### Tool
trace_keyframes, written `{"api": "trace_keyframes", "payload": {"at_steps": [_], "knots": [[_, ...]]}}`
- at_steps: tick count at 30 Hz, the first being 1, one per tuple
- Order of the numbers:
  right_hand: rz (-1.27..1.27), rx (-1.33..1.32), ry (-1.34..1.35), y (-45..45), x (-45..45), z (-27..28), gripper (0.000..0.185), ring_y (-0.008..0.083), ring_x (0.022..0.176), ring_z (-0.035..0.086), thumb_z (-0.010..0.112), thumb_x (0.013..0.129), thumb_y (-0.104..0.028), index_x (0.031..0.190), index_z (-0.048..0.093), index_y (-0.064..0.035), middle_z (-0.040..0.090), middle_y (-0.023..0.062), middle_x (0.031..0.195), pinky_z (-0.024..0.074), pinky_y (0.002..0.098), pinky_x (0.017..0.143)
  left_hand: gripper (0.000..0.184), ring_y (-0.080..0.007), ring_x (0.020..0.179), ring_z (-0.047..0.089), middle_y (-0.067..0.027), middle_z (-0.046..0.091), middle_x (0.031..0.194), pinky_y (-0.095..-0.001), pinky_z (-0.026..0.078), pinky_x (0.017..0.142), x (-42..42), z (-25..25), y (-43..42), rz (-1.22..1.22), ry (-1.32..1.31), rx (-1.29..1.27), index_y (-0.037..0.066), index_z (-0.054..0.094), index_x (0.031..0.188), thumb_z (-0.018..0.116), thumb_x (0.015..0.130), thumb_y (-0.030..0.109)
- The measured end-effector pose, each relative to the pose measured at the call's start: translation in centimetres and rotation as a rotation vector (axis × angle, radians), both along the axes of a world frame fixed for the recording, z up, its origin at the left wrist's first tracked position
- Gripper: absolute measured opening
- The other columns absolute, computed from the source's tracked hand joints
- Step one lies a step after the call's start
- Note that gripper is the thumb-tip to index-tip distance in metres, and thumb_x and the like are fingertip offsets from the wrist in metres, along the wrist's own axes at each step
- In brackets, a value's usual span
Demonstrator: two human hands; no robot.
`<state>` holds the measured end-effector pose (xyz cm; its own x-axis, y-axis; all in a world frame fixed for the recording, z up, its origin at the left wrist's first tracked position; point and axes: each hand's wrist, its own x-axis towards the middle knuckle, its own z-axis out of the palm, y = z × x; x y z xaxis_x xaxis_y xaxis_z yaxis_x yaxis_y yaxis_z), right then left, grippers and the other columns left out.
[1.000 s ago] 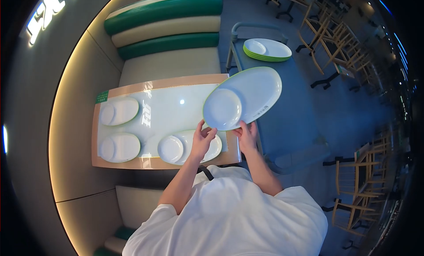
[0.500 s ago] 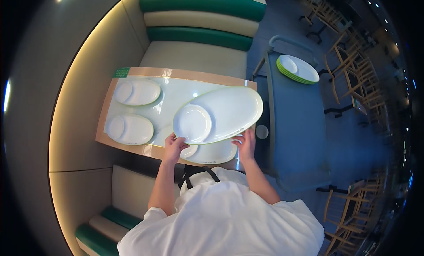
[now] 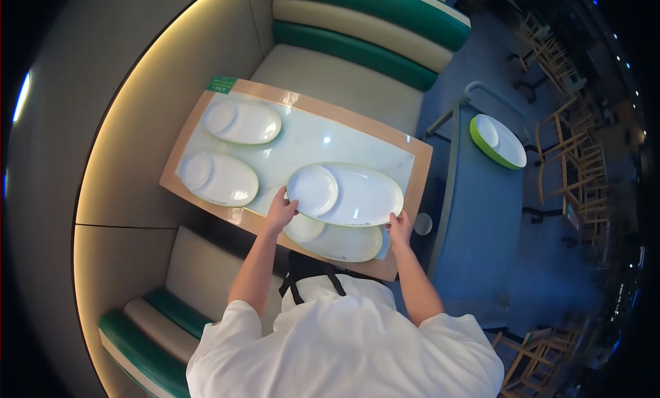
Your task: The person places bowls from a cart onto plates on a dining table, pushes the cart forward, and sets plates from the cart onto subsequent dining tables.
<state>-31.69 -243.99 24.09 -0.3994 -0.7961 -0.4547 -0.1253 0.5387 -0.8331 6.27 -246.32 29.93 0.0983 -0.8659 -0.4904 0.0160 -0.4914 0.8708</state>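
Between both hands is a white oval plate [image 3: 368,195] with a green rim and a round section at its left. My left hand [image 3: 280,209] grips its left end, and my right hand [image 3: 400,229] pinches its lower right edge. The held plate partly covers another oval plate [image 3: 350,244] lying on the table [image 3: 309,108] near my body. Two similar plates rest at the table's left side, a far one [image 3: 254,123] and a nearer one [image 3: 230,181]. Whether the held plate touches the table I cannot tell.
To the right stands a blue-grey cart [image 3: 474,226] with a stack of green-rimmed plates [image 3: 505,144]. A green and beige bench [image 3: 357,82] lies beyond the table, another [image 3: 206,260] at lower left. Wooden chairs [image 3: 574,157] are at the far right.
Both hands have brought the held plate from over the table's right edge and the cart to above the table, turning it more parallel to the near edge. The view has turned.
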Motion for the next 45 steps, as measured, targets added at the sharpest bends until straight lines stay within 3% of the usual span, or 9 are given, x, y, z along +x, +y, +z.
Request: {"api": "trace_keyframes", "payload": {"at_steps": [7,15,20,27,31,33,35,38,45], "knots": [[0.148,0.043,0.436,-5.3,2.0,-3.4,0.038,0.0306,0.085,0.071,0.071,0.089,-0.029,0.118,0.062,-0.0063,0.071,0.0143,0.084,0.0538,0.0433,0.08,0.061,-0.0211,0.078,0.07,-0.0153,0.069,0.095,-0.0345,0.06,0.068,0.7,-6.3,-8.1,-0.036,-0.342,0.017,0.006,0.044,0.15,0.059,0.091,0.001],[0.206,0.37,0.634,-7.7,4.1,-3.9,0.046,0.0479,0.114,0.063,0.056,0.098,-0.033,0.129,0.047,-0.0003,0.065,0.0304,0.121,0.0486,0.0546,0.096,0.049,-0.0281,0.078,0.073,-0.019,0.073,0.088,-0.0411,0.058,0.071,2.3,-9.5,-13.1,-0.226,-0.529,-0.061,0.006,0.063,0.132,0.063,0.083,0.008],[0.137,0.442,0.63,-8.2,5.3,-4.7,0.046,0.0483,0.111,0.064,0.054,0.099,-0.033,0.129,0.045,0.0002,0.065,0.0326,0.118,0.0488,0.0551,0.096,0.045,-0.0391,0.089,0.071,-0.0235,0.073,0.093,-0.0472,0.055,0.084,2.5,-9.1,-15.2,-0.262,-0.514,-0.046,0.007,0.064,0.126,0.06,0.08,0.008],[0.099,0.443,0.647,-8.2,6.8,-4.4,0.043,0.0477,0.11,0.064,0.053,0.1,-0.029,0.124,0.043,0.0043,0.066,0.0324,0.116,0.0509,0.0549,0.094,0.039,-0.0397,0.089,0.071,-0.0227,0.073,0.093,-0.0479,0.055,0.083,3.1,-11.3,-15.9,-0.331,-0.541,-0.087,0.008,0.065,0.122,0.064,0.083,0.009],[0.008,0.423,0.616,-8.0,3.8,-11.6,0.047,0.0444,0.109,0.066,0.056,0.099,-0.033,0.131,0.044,-0.0004,0.067,0.0291,0.117,0.0507,0.0524,0.094,0.041,-0.0367,0.088,0.072,-0.0222,0.072,0.095,-0.0473,0.056,0.081,2.6,-10.9,-16.4,-0.323,-0.528,-0.094,0.005,0.063,0.126,0.066,0.085,0.011],[-0.132,0.459,0.19,-8.7,1.5,-13.8,0.064,0.0387,0.116,0.064,0.061,0.097,-0.039,0.144,0.039,-0.0015,0.063,0.0264,0.129,0.05,0.0477,0.098,0.043,-0.0342,0.085,0.072,-0.0212,0.072,0.096,-0.0467,0.057,0.079,2.4,-11.4,-16.1,-0.328,-0.51,-0.083,0.005,0.061,0.129,0.067,0.087,0.013],[-0.244,0.43,0.117,-8.8,3.4,-9.1,0.072,0.0367,0.121,0.061,0.063,0.096,-0.042,0.15,0.035,-0.003,0.058,0.0254,0.136,0.0484,0.0452,0.1,0.064,-0.0242,0.085,0.068,-0.0133,0.069,0.101,-0.0396,0.058,0.076,2.3,-12.0,-16.6,-0.081,-0.037,0.209,0.008,0.044,0.149,0.07,0.092,0.02],[-0.244,0.298,0.17,-6.5,4.6,-3.5,0.085,0.0367,0.135,0.05,0.068,0.093,-0.045,0.156,0.031,-0.0018,0.048,0.0259,0.149,0.0417,0.0436,0.109,0.068,-0.0189,0.088,0.062,-0.0092,0.062,0.11,-0.0352,0.056,0.076,2.2,-11.7,-16.1,0.012,0.124,0.302,0.012,0.033,0.154,0.067,0.096,0.021],[-0.292,-0.023,0.535,10.6,0.2,9.3,0.066,0.0299,0.124,0.056,0.073,0.092,-0.025,0.149,0.046,-0.0058,0.053,0.0185,0.143,0.0477,0.0382,0.1,0.058,-0.0155,0.093,0.058,-0.0083,0.061,0.111,-0.0328,0.047,0.079,1.4,-10.5,-7.7,0.064,0.029,0.051,0.011,0.043,0.147,0.066,0.096,0.025]]}}
